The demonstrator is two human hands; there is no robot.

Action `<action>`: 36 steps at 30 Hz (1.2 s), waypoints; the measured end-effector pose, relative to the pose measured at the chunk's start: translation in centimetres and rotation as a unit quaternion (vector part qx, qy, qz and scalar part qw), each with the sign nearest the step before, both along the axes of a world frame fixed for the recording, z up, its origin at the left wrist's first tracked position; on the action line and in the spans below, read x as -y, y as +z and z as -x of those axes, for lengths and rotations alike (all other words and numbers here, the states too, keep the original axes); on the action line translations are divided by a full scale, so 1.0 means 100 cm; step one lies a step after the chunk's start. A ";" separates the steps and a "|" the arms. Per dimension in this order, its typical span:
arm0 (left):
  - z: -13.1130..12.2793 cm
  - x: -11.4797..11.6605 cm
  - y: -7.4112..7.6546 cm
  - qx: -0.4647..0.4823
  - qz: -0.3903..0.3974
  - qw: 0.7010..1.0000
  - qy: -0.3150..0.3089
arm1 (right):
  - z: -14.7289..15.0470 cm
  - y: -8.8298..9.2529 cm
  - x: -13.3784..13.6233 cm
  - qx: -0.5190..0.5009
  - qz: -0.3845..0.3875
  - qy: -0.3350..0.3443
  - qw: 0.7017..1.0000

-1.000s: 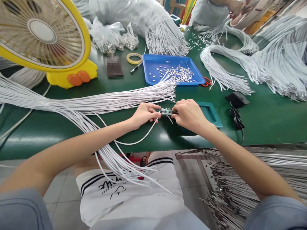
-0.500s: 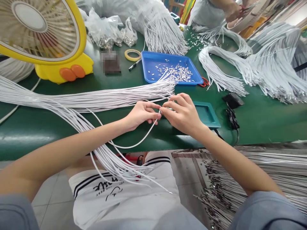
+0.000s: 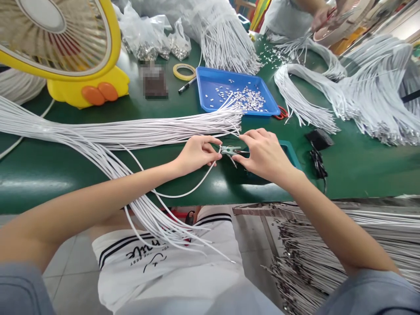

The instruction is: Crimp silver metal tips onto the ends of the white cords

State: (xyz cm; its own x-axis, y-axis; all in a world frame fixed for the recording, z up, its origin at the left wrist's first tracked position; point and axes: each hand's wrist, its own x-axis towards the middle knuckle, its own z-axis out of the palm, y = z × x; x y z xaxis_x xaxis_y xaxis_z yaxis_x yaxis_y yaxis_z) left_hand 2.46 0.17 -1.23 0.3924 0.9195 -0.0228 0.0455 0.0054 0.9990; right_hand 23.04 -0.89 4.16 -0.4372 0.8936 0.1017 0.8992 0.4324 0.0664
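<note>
My left hand (image 3: 197,153) pinches the end of a white cord (image 3: 183,193) that loops down over the front edge of the green table (image 3: 65,166). My right hand (image 3: 265,154) grips small metal pliers (image 3: 230,151), whose jaws meet the cord end between both hands. A long bundle of white cords (image 3: 131,133) lies across the table from the left and spills over my lap. Behind my hands a blue tray (image 3: 210,83) holds several small metal crimp pieces (image 3: 244,97).
A yellow fan (image 3: 55,43) stands at the back left. Tape roll (image 3: 183,71), pen (image 3: 187,85), bags of metal parts (image 3: 147,41) and red scissors (image 3: 281,114) lie at the back. A teal tray (image 3: 292,155) and black adapter (image 3: 320,139) sit right. Another person's hand (image 3: 320,17) works far right.
Half a second ago my right hand's fingers were at the cord end with no pliers showing; now, as a second ago, the pliers are in it at the cord end. My left hand stays put.
</note>
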 end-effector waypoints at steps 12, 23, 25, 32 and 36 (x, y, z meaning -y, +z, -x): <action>-0.007 -0.007 -0.005 -0.054 0.007 0.999 0.008 | 0.005 -0.003 -0.004 0.092 0.048 0.015 0.994; -0.009 -0.008 -0.014 -0.070 -0.025 0.997 0.003 | -0.004 -0.016 -0.008 0.038 0.008 0.034 0.999; -0.009 -0.008 -0.015 -0.072 -0.030 0.997 0.008 | -0.007 -0.016 -0.008 0.020 0.003 0.029 0.999; -0.009 -0.008 -0.016 -0.040 -0.021 0.999 -0.002 | -0.029 -0.015 -0.013 -0.105 0.040 -0.031 0.993; -0.007 -0.009 -0.014 -0.036 -0.023 0.999 -0.002 | -0.035 -0.019 -0.014 -0.131 0.013 -0.043 0.990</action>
